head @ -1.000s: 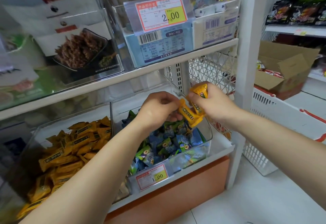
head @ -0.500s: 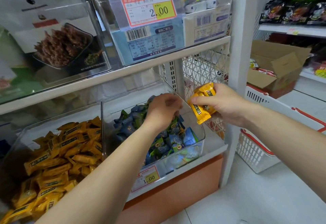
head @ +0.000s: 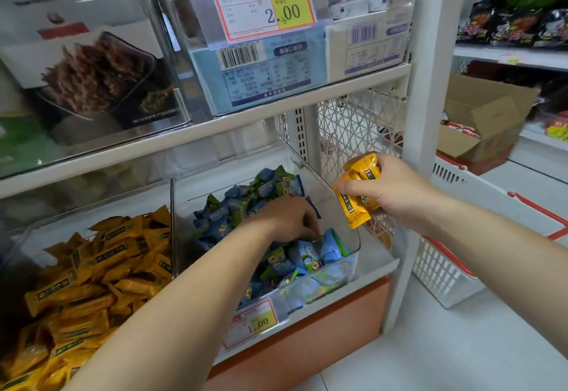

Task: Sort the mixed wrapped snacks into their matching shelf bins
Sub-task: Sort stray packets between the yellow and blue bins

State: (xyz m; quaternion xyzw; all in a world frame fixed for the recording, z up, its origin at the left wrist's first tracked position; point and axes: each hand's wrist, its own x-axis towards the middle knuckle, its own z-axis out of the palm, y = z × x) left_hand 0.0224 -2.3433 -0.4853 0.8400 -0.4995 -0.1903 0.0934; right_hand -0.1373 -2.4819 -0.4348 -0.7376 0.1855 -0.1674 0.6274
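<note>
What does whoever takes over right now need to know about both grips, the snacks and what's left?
The left grip is down in the right bin, fingers curled among the blue and green snacks; whether it pinches one is unclear.
The right grip holds a bunch of yellow snacks in the air just right of that bin.
Done: that yellow bunch is in hand, outside both bins.
Left: drop it into the left bin with the yellow pile, then probably check the right bin for more; no yellow shows on top.
</note>
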